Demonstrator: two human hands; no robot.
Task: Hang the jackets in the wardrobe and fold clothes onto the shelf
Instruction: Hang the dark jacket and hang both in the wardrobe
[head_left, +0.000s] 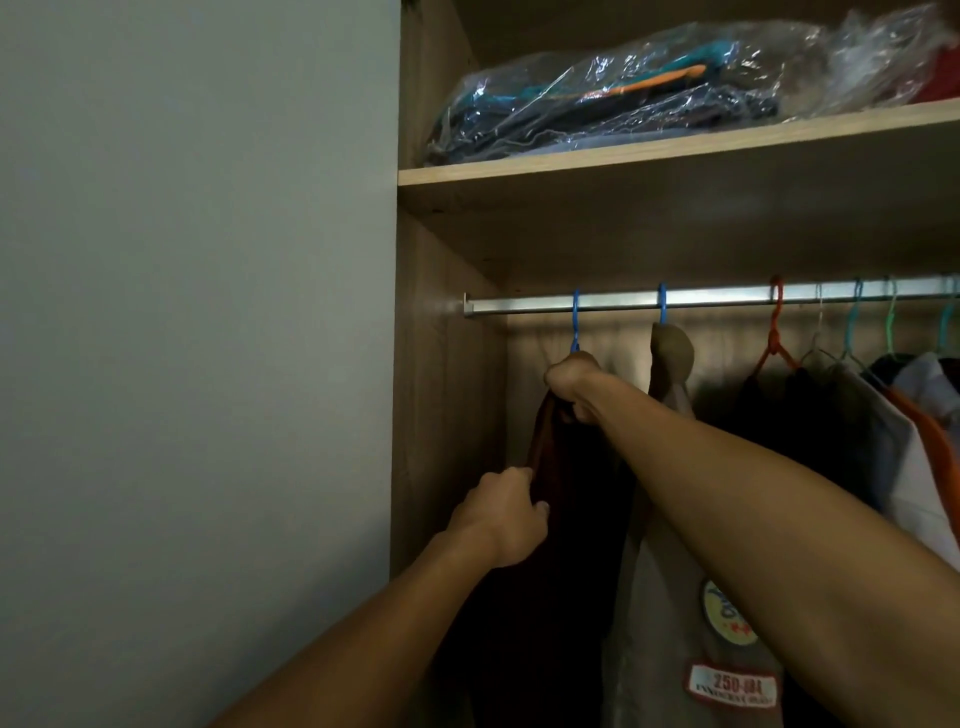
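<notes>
A dark brown jacket (566, 499) hangs from a blue hanger (575, 322) hooked on the metal rail (717, 300) at the wardrobe's left end. My right hand (574, 387) grips the jacket's collar just under the hanger hook. Lower down, my left hand (501, 519) pinches the jacket's left edge. Beside it hangs a khaki jacket (675, 519) with sewn patches, on a second blue hanger (662, 306); my right forearm crosses in front of it.
Further right on the rail hang several garments on orange (776, 332), teal and green hangers. The wooden shelf (675, 156) above holds clothes in clear plastic bags (623, 98). The wardrobe's side panel (447, 415) and a grey wall (197, 312) close off the left.
</notes>
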